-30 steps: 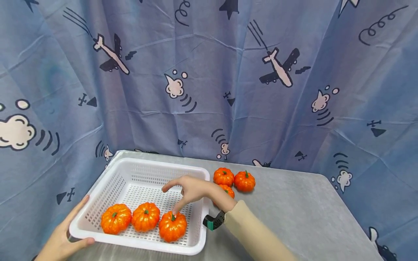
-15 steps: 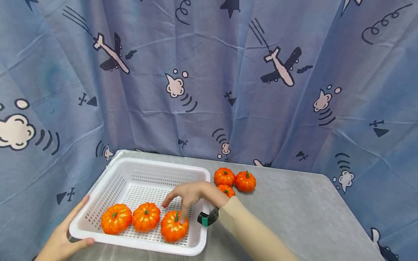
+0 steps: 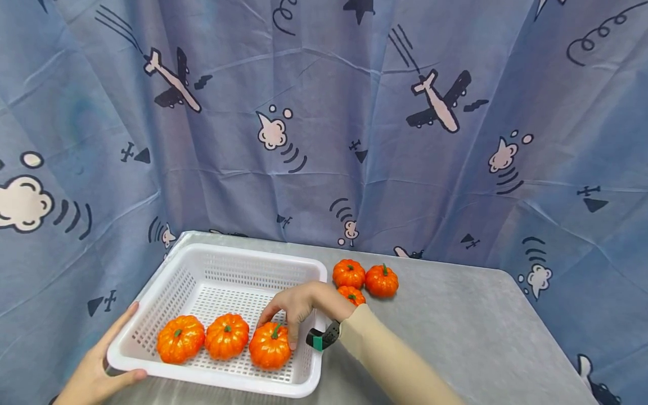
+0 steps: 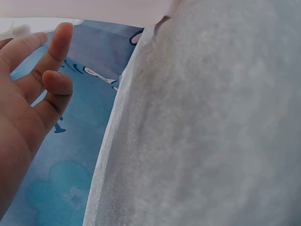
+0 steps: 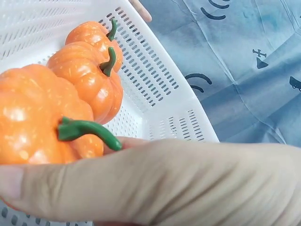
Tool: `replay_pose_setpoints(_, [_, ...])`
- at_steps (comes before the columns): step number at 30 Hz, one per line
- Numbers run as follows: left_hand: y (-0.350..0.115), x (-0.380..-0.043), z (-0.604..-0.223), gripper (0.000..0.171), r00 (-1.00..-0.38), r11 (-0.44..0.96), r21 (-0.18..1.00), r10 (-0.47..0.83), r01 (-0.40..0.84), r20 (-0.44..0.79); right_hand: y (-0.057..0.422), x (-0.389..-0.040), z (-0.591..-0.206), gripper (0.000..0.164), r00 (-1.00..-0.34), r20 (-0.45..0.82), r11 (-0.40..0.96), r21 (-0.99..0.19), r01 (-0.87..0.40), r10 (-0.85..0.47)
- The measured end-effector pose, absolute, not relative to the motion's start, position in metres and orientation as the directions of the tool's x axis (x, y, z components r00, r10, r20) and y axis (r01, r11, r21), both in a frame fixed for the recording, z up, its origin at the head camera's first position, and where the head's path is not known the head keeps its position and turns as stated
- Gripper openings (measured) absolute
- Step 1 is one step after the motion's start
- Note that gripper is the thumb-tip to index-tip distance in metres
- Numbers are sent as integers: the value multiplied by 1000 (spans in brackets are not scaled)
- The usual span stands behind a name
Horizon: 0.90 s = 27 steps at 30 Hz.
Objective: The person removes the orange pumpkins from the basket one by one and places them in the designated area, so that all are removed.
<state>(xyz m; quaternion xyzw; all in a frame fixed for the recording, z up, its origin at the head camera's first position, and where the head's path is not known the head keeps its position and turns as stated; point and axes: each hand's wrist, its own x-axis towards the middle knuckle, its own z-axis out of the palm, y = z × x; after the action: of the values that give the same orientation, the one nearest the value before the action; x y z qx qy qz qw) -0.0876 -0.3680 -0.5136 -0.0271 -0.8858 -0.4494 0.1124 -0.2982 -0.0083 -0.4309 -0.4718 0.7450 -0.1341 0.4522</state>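
In the head view a white plastic basket (image 3: 212, 378) with slotted walls holds three small orange toy pumpkins in a row. My right hand (image 3: 296, 306) reaches over the basket's right side and grips the rightmost pumpkin (image 3: 270, 350), thumb on its right and fingers behind it. The right wrist view shows this pumpkin (image 5: 33, 113) close up, its green stem beside the thumb. My left hand (image 3: 98, 365) holds the basket's front left corner, thumb along the front and fingers along the left side. In the left wrist view the left hand's fingers (image 4: 56, 47) reach toward the basket's edge.
Beyond the basket's right side a cluster of three more pumpkins (image 3: 382, 281) sits on the grey table (image 3: 455, 332). A blue curtain (image 3: 314, 140) with printed planes hangs behind and at both sides. The middle pumpkin (image 3: 227, 337) lies close beside the gripped one.
My right hand has come down and rightward from above the rightmost pumpkin, and its thumb and fingers have closed around it. That pumpkin has shifted slightly. The left hand has stayed put.
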Motion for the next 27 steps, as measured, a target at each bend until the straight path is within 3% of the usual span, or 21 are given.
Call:
replay_pose_setpoints(5, [-368,-88,-514,118,-967,597,782,-43,178,252,-9,-299,-432,78,-110,-540,502,-660,-559,-834])
replay_pose_setpoints(15, [-368,-89,-514,118,-960,609,769,-44,195,278,-8,-300,-434,72,-142,-521,505,-668,-546,-842])
replay_pose_setpoints(27, [-368,-88,-514,117,-973,611,779,-63,139,222,-5,-293,-426,49,-253,-532,584,-664,-466,-808])
